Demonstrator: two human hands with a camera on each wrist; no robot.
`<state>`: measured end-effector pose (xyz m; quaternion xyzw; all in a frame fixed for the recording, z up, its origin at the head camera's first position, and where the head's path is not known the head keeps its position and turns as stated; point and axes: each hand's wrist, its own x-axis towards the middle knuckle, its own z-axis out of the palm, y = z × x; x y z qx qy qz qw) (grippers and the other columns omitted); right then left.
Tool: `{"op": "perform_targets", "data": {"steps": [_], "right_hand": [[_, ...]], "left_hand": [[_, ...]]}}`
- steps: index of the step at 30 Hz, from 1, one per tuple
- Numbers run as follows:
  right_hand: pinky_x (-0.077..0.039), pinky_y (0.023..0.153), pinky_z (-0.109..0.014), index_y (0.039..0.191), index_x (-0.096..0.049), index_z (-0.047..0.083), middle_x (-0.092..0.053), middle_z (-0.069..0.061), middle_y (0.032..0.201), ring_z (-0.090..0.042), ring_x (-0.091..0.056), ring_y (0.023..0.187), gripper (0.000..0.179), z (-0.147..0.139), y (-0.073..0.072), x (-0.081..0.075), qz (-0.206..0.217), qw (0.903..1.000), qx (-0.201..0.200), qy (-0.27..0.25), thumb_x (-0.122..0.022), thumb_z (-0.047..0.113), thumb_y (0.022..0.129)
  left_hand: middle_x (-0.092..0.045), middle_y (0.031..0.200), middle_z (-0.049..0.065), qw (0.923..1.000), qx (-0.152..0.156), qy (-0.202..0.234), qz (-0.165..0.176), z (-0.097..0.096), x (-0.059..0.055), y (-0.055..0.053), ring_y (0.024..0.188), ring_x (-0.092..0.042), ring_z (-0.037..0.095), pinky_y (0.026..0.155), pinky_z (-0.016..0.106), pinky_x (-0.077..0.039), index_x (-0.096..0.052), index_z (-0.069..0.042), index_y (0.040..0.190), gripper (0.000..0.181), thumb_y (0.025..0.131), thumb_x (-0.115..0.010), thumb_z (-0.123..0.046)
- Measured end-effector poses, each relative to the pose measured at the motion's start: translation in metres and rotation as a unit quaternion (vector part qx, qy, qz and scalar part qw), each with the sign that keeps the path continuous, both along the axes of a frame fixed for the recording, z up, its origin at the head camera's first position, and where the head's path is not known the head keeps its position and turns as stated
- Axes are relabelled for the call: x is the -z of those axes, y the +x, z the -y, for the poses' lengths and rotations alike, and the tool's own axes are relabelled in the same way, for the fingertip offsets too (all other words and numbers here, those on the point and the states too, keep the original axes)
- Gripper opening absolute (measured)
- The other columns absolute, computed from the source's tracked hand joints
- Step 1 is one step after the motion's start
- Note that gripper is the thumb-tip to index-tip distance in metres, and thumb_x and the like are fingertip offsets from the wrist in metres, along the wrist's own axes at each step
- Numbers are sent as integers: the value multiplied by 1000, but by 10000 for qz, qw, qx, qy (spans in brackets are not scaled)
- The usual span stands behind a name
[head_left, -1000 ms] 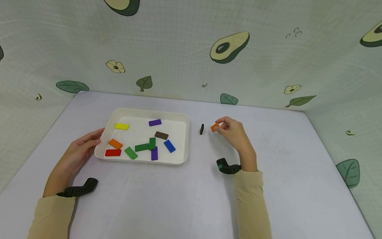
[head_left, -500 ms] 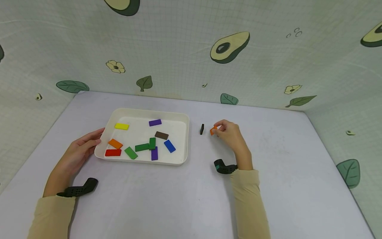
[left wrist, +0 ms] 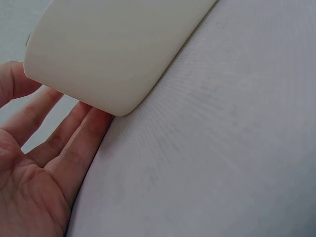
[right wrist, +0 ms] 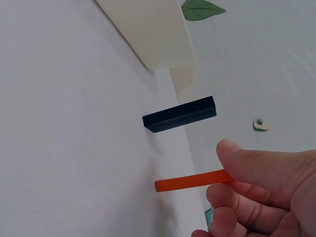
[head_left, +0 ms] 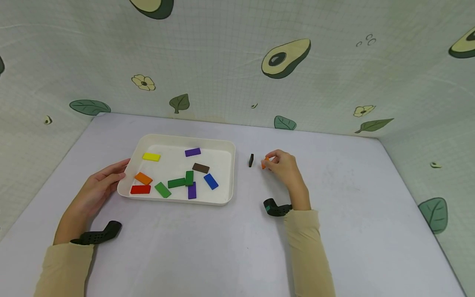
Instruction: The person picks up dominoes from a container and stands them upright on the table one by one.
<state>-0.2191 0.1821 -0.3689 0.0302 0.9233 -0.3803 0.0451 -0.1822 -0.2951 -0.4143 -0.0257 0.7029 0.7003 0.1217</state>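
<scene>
White tray (head_left: 170, 165): left hand (head_left: 98, 186) at left end, fingers extended, touching. Right of tray: dark domino (right wrist: 180, 114) (upright); orange domino (right wrist: 190, 180), pinched by right hand (head_left: 285, 166).

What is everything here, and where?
Tabletop: 1, white, below
Avocado-print cloth: 1, pale green, behind
Rectangular tray: 1, white, on tabletop
Flat rectangular blocks: 3 green, 2 purple, 1 each yellow, orange, red, brown, blue, in tray
Standing block: 1, dark, right of tray
Held block: 1, orange, right of standing block
Wrist cameras: 2, black, on wrists
Sleeves: 2, tan, on arms
Left hand: 1, at tray's left end
Right hand: 1, pinching held block
</scene>
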Motion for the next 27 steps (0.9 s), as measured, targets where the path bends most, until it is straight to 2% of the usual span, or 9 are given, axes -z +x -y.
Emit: {"op": "perform_targets", "data": {"steps": [6, 12, 19, 25, 27], "right_hand": [[-40, 64, -25, 110, -61, 5, -63, -10, 80, -17, -54, 72, 34, 1, -2, 2, -23, 9999, 106, 69, -63, 30, 88], [-41, 64, -24, 112, -60, 5, -66, -11, 83, -18, -55, 74, 38, 2, -3, 5, -119, 9997, 129, 156, -62, 34, 89], [-41, 65, -25, 113, -59, 6, -66, -11, 86, -19, -54, 76, 39, 3, -3, 7, -94, 9998, 167, 58, -62, 36, 89], [-41, 66, -25, 115, -59, 5, -66, -11, 87, -19, -55, 77, 40, 3, -2, 6, -96, 9999, 121, 75, -62, 36, 89], [-41, 66, -25, 115, -59, 4, -67, -12, 88, -19, -55, 77, 40, 3, -2, 6, -77, 9999, 106, 63, -61, 35, 89]], "left_hand": [[-43, 134, -15, 10000, 7, 13, -13, 0, 0, 0, 105, -49, -13, 80, 5, -45, -37, -19, 144, 52, 95, -53, -26], [-42, 134, -16, 9994, -36, -336, 71, -3, -2, 1, 106, -47, -13, 82, 5, -45, -34, -19, 145, 57, 93, -54, -34], [-49, 123, -20, 9996, 119, 227, -132, 0, 0, 0, 105, -51, -11, 81, 6, -46, -35, -14, 145, 53, 95, -53, -23], [-48, 124, -21, 9995, 126, 245, -130, 0, 1, 0, 105, -50, -12, 81, 6, -46, -35, -14, 145, 53, 95, -53, -23], [-47, 127, -19, 9998, 91, 124, -96, 0, 1, 0, 106, -50, -12, 81, 6, -46, -35, -15, 145, 54, 95, -53, -25]]}}
